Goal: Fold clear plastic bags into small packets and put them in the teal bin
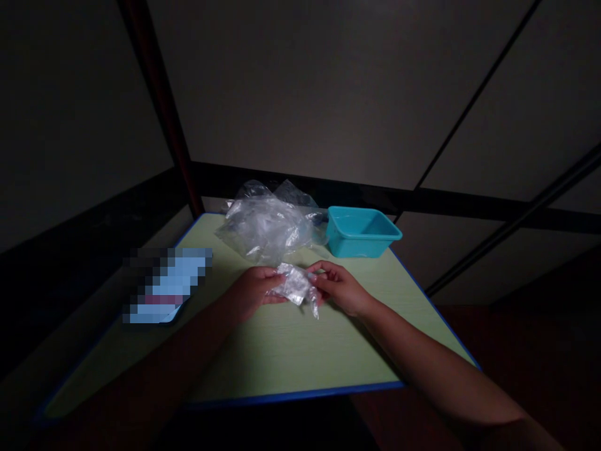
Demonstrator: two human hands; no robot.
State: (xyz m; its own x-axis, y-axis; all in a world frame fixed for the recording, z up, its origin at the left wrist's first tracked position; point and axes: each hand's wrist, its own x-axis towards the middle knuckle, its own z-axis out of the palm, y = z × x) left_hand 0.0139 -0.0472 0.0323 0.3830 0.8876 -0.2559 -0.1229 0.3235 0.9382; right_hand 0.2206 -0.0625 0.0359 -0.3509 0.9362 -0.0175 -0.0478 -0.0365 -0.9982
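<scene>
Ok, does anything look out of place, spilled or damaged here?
One oddity: a pixelated patch on the table's left hides most of what lies there. Otherwise nothing stands out: the bin is upright, the plastic heap looks loosely crumpled, and I see no spill or damage in this dim light.

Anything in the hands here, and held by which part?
Yes, a small piece of clear plastic: the left hand grips its left side, the right hand its right side.
</scene>
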